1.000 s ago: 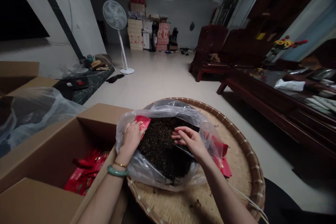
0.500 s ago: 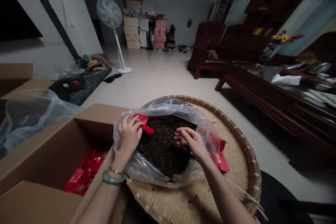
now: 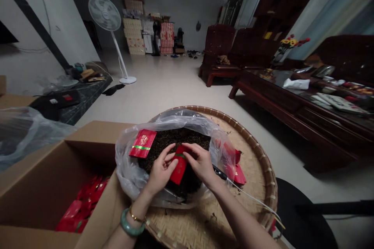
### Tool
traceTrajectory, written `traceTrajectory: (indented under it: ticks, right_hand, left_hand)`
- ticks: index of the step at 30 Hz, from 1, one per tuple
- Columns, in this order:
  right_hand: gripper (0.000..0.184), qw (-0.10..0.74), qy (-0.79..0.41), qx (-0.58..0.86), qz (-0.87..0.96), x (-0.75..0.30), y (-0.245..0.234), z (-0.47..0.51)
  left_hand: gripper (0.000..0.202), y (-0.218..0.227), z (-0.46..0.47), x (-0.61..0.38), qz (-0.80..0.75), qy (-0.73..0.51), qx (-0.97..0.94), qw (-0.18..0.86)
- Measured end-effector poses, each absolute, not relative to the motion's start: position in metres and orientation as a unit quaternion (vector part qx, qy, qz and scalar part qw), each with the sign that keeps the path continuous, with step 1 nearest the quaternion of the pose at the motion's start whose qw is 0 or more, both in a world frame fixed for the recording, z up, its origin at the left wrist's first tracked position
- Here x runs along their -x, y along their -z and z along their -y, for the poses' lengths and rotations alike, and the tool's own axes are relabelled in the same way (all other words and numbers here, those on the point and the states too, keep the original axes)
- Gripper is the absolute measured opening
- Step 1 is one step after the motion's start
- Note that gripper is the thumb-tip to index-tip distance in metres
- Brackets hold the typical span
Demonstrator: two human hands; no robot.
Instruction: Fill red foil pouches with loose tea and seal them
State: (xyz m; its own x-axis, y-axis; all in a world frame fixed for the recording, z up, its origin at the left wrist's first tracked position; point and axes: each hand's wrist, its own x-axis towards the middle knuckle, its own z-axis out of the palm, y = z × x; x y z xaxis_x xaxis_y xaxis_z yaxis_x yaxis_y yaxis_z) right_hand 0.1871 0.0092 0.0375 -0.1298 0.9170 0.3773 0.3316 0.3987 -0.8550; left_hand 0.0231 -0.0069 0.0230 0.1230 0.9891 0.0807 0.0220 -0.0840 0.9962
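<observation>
Between my two hands is a small red packet point(image 3: 179, 168) with a green band, held over dark loose tea leaves point(image 3: 166, 138). My left hand point(image 3: 162, 168) pinches its left side, while my right hand point(image 3: 200, 160) grips its upper right edge. The leaves fill an open clear plastic bag point(image 3: 128, 181) on a round woven bamboo tray point(image 3: 187, 225). Another red packet point(image 3: 143, 143) with gold print lies on the leaves at the bag's left. Beside my right wrist is a black handle point(image 3: 219, 172) with a white cord point(image 3: 251, 194) running from it.
An open cardboard box point(image 3: 35, 186) with many red packets point(image 3: 83, 204) stands left of the tray. More red packets point(image 3: 239, 174) lie at the bag's right. A white standing fan point(image 3: 105, 13), a dark wooden table point(image 3: 292, 113) and stacked boxes point(image 3: 133, 35) are farther off.
My left hand has left a packet on the leaves at the bag's left and moved right. Both hands have come together on a red packet. The view has turned slightly right.
</observation>
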Motion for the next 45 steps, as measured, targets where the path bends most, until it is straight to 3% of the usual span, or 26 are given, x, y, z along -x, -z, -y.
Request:
traceTrajectory:
  ticks: [3, 6, 8, 10, 13, 16, 18, 22, 26, 32, 35, 39, 42, 45]
  right_hand:
    - [0.03, 0.49, -0.329, 0.468, 0.657, -0.183, -0.033, -0.008]
    - [0.047, 0.479, -0.428, 0.473, 0.603, -0.179, -0.024, -0.008]
    - [0.044, 0.447, -0.477, 0.458, 0.603, -0.18, -0.02, -0.007]
    - [0.031, 0.415, -0.445, 0.46, 0.647, -0.185, -0.021, -0.005]
    - [0.032, 0.336, -0.312, 0.465, 0.758, -0.194, -0.033, -0.002]
    - [0.033, 0.279, -0.225, 0.429, 0.829, -0.2, -0.048, 0.0]
    - [0.033, 0.336, -0.197, 0.435, 0.812, -0.202, -0.052, -0.002]
    - [0.04, 0.477, -0.167, 0.498, 0.705, -0.199, -0.043, -0.004]
    - [0.027, 0.507, -0.137, 0.489, 0.696, -0.192, -0.03, -0.001]
    - [0.031, 0.541, -0.041, 0.443, 0.713, -0.185, -0.025, 0.004]
    - [0.025, 0.561, -0.096, 0.45, 0.688, -0.185, -0.027, 0.005]
    - [0.015, 0.563, -0.297, 0.51, 0.579, -0.187, -0.034, 0.002]
    - [0.018, 0.552, -0.404, 0.513, 0.519, -0.188, -0.037, -0.003]
    - [0.022, 0.546, -0.431, 0.516, 0.501, -0.19, -0.034, -0.006]
  left_hand:
    - [0.047, -0.019, 0.008, -0.034, -0.475, -0.506, -0.465, 0.55]
    - [0.042, -0.016, 0.008, -0.042, -0.46, -0.564, -0.383, 0.568]
    - [0.04, -0.016, 0.01, -0.044, -0.446, -0.587, -0.368, 0.567]
    - [0.043, -0.02, 0.01, -0.04, -0.461, -0.601, -0.407, 0.51]
    - [0.054, -0.028, 0.009, -0.025, -0.495, -0.569, -0.555, 0.352]
    - [0.027, -0.034, 0.008, -0.011, -0.478, -0.446, -0.696, 0.299]
    - [0.018, -0.034, 0.009, -0.01, -0.488, -0.435, -0.686, 0.32]
    - [0.02, -0.022, 0.016, -0.023, -0.548, -0.546, -0.524, 0.356]
    - [0.03, -0.008, 0.025, -0.042, -0.564, -0.607, -0.395, 0.397]
    - [0.038, -0.006, 0.031, -0.063, -0.498, -0.657, -0.268, 0.498]
    - [0.038, -0.006, 0.031, -0.066, -0.481, -0.662, -0.259, 0.513]
    - [0.036, -0.001, 0.028, -0.062, -0.5, -0.647, -0.288, 0.498]
    - [0.034, 0.003, 0.026, -0.058, -0.512, -0.642, -0.312, 0.477]
    - [0.034, 0.007, 0.024, -0.057, -0.516, -0.644, -0.313, 0.469]
